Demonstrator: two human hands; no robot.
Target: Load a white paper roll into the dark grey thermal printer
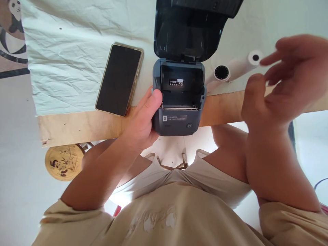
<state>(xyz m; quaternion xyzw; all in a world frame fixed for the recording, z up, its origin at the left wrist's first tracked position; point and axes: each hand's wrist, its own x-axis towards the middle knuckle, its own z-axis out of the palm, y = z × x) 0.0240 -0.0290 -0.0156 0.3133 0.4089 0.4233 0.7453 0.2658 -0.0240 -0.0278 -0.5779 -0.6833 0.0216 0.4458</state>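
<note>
My left hand [147, 119] grips a dark blue-grey portable label printer [176, 123] by its left side, thumb on the rim. The printer's black lid [189, 32] is swung up and away from me, and the roll compartment [182, 95] shows no roll inside. To the right, my right hand [289, 78] hovers with fingers apart and slightly curled, holding nothing that I can see. Close to its fingertips lie two white paper rolls, one with a small dark core [252, 65] and one with a larger black toothed core [217, 80].
A smartphone [119, 80] with a dark screen lies left of the printer on a wrinkled pale cloth [69, 65]. The wooden table edge [77, 126] runs in front of me. Below it on the left stands a round stool [64, 162] with a panda picture.
</note>
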